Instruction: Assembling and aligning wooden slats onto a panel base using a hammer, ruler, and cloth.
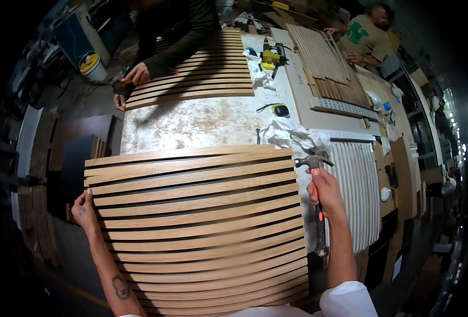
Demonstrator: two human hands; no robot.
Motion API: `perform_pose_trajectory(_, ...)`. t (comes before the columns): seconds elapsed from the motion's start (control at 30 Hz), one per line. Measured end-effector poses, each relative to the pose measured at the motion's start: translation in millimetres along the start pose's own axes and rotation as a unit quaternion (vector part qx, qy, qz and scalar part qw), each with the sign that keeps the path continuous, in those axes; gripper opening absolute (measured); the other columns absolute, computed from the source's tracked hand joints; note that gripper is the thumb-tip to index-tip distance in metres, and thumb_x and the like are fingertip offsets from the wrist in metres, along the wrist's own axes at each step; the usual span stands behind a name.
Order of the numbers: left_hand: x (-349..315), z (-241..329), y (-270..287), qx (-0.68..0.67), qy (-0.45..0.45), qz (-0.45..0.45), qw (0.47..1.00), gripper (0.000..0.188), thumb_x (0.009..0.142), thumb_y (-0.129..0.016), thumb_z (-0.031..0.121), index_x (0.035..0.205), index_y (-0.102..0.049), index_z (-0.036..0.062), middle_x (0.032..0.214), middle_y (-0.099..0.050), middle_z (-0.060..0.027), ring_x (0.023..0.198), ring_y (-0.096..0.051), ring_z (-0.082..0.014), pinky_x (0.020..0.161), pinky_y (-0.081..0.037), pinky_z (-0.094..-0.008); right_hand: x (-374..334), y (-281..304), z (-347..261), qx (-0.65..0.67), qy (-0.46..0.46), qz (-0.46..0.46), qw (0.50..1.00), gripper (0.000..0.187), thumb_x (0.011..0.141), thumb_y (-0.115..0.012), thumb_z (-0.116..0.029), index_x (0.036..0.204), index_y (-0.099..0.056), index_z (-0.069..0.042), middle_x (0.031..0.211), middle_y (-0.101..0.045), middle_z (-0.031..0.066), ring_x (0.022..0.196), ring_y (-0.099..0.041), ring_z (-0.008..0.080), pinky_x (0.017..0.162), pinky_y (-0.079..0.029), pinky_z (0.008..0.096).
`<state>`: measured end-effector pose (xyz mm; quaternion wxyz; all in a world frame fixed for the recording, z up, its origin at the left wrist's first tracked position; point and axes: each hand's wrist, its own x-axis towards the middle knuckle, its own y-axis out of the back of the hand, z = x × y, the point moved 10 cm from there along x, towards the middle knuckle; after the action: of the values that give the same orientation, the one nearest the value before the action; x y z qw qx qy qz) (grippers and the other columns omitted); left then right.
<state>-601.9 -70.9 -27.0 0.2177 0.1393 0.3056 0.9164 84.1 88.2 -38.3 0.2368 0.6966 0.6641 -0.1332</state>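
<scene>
A slatted wood panel (207, 211), with light oak strips and dark gaps between them, lies in front of me on the table. My left hand (84, 209) pinches its left edge, thumb on top near the upper corner. By the panel's right edge, my right hand (325, 191) is closed round a claw hammer (320, 232) with an orange and black handle. It grips high up, just below the dark metal head, which lies close to the panel's upper right corner. The handle's end points toward me.
Across the white table (165, 127), a co-worker's hands (136, 74) work at a second slatted panel (223, 68). A tape measure (280, 110), crumpled white plastic (289, 133) and a yellow nail gun (271, 57) lie between. Grey ribbed panels (353, 185) stand at right; another person sits beyond.
</scene>
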Motion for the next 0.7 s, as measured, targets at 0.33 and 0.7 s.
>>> perform_pose_trajectory(0.33, 8.2, -16.2, -1.5, -0.011, 0.003, -0.005, 1.0, 0.043, 0.086, -0.074, 0.033, 0.104, -0.069, -0.0055, 0.096, -0.071, -0.0129, 0.086, -0.065, -0.0172, 0.082, -0.05, -0.0297, 3.4, -3.2, -7.7, 0.059, 0.001, 0.03, 0.998, 0.024, 0.099, -0.055, -0.027, 0.107, -0.057, -0.004, 0.057, -0.047, 0.0, 0.04, -0.04, 0.0065, 0.036, -0.03, 0.0219)
perform_pose_trajectory(0.7, -0.1, 2.9, -15.5, -0.047, 0.006, -0.077, 0.996, 0.041, 0.091, -0.068, 0.028, 0.112, -0.066, -0.0067, 0.101, -0.07, -0.0131, 0.091, -0.065, -0.0167, 0.083, -0.05, -0.029, 3.8, -45.1, -12.5, 0.08, -0.024, -0.06, 0.995, 0.013, 0.091, -0.062, -0.013, 0.084, -0.053, -0.005, 0.057, -0.049, -0.0008, 0.037, -0.039, 0.0052, 0.033, -0.03, 0.0207)
